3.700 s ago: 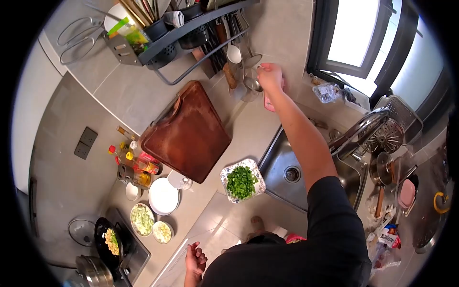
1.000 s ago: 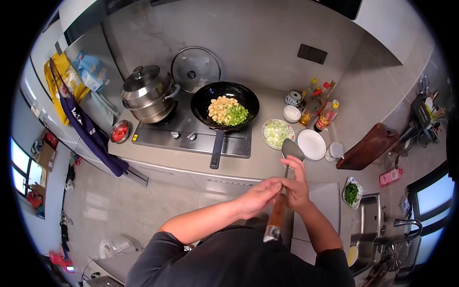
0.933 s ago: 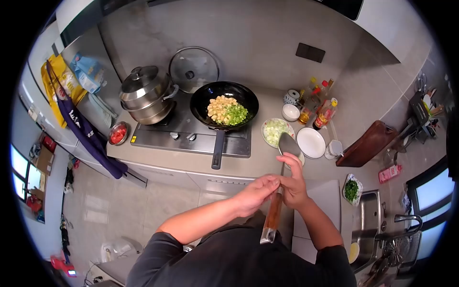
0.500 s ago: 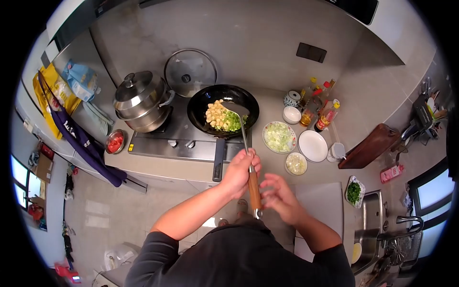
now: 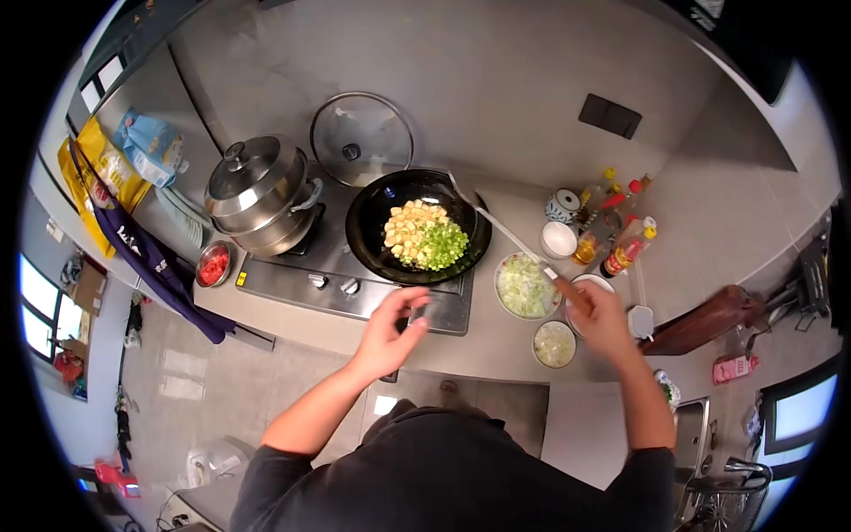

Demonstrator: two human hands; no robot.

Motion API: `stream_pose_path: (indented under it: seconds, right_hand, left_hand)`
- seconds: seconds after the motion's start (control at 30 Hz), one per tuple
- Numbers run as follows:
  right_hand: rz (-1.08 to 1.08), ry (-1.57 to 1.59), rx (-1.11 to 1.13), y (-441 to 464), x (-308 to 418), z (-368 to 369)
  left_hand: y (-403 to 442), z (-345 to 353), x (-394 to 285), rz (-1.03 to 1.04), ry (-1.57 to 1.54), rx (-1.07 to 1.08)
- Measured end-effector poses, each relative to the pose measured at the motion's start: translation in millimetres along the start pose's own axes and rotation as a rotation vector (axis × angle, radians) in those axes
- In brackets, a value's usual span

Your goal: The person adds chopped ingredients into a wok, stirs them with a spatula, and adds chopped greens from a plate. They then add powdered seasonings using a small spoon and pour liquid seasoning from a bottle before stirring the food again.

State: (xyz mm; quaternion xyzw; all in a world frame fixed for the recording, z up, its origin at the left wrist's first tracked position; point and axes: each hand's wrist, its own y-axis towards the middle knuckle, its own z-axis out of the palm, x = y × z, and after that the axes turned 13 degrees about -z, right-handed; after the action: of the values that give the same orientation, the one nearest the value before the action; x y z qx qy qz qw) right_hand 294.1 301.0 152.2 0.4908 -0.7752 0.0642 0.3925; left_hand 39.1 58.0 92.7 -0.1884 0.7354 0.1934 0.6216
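My right hand [image 5: 598, 317] is closed round the wooden handle of a metal spatula [image 5: 505, 232], whose head rests at the right rim of the black wok [image 5: 365, 239]. Pale cubes [image 5: 409, 226] and chopped green pieces [image 5: 443, 246] lie together in the wok on the stove. Over the wok's handle is my left hand [image 5: 394, 328], fingers curved and apart, the handle partly hidden beneath it; whether they touch is unclear. Below the spatula's shaft sit a bowl of shredded pale green vegetable [image 5: 526, 288] and a smaller bowl of chopped pale pieces [image 5: 554, 344].
A steamer pot [image 5: 257, 191] stands on the left burner, with a bowl of red pieces [image 5: 214, 264] beside it. A glass lid [image 5: 362, 133] leans on the wall. Bottles [image 5: 620, 253], a white bowl [image 5: 558, 239] and a cutting board [image 5: 709, 324] are at the right.
The spatula has passed from my left hand to my right, and its head has moved from over the food to the wok's right rim. My left hand has let go and opened over the wok handle.
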Motion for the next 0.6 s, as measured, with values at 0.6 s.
stream_pose_path:
  seconds: [0.6]
  right_hand:
    - [-0.263, -1.043, 0.276, 179.0, 57.7, 6.3]
  left_hand:
    - [-41.8, -27.0, 60.0, -0.909, -0.989, 0.337]
